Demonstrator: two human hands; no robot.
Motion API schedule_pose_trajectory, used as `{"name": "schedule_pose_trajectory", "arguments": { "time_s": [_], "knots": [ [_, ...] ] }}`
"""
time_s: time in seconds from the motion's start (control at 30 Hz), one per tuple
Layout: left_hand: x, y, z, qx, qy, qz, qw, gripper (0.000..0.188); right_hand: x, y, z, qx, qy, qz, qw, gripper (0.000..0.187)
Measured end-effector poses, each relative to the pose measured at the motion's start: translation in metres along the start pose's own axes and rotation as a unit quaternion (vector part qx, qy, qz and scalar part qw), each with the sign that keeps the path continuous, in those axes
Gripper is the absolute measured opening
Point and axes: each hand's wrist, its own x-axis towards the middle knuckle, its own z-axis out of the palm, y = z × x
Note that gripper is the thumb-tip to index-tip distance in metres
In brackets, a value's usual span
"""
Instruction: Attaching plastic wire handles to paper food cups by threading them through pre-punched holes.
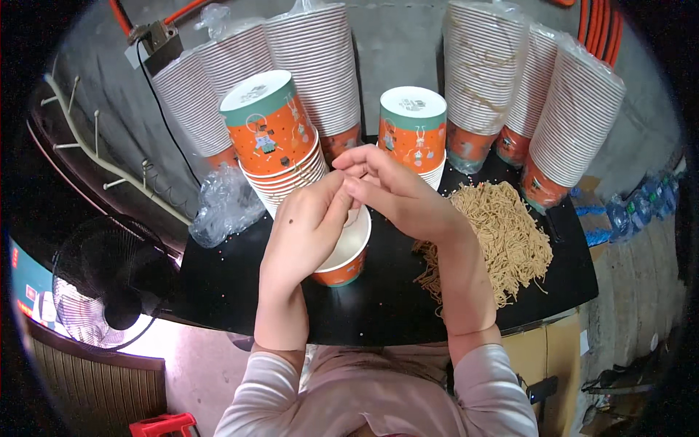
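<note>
"Item one: hands?"

"Left hand (306,222), coming in from seven o'clock of the open cup, is curling its fingers inward. Right hand (404,191), coming in from four, is bending its fingers over to meet it. The fingertips are pressing together; whether they are gripping anything, I cannot tell."

"Item two: open cup (341,275)?"

"One, orange with a teal base band, white inside. It is standing upright on the black table (382,309), just below the joined hands, which are partly covering its rim."

"Item three: surroundings, clocked from that cup?"

"At eleven, a left inverted cup stack (266,135), with plastic-wrapped cup stacks (313,65) rising behind. At one, a right inverted cup stack (413,135). At two, farther off, more wrapped stacks (484,73) are standing. At three, a heap of tan strands (510,237) is lying beyond the right forearm. At ten, crumpled clear plastic (226,204) is resting. At nine, a fan (109,291) is standing past the table edge."
</note>
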Motion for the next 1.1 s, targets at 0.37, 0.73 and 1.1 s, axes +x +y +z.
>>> {"name": "schedule_pose_trajectory", "arguments": {
  "time_s": [0.37,0.73,1.1],
  "knots": [
    [0.009,-0.018,-0.013,-0.084,-0.068,-0.036,0.993,0.036,0.000,0.002,-0.013,-0.050,0.047,0.006,0.998,0.016],
    [-0.001,-0.041,0.048,0.335,-0.215,0.034,0.916,0.042,0.003,0.004,-0.035,-0.234,0.264,-0.039,0.935,0.010],
    [-0.005,0.003,-0.036,-0.068,-0.111,0.027,0.991,0.077,-0.009,-0.025,-0.009,-0.405,0.261,-0.182,0.857,0.010]
  ]
}}
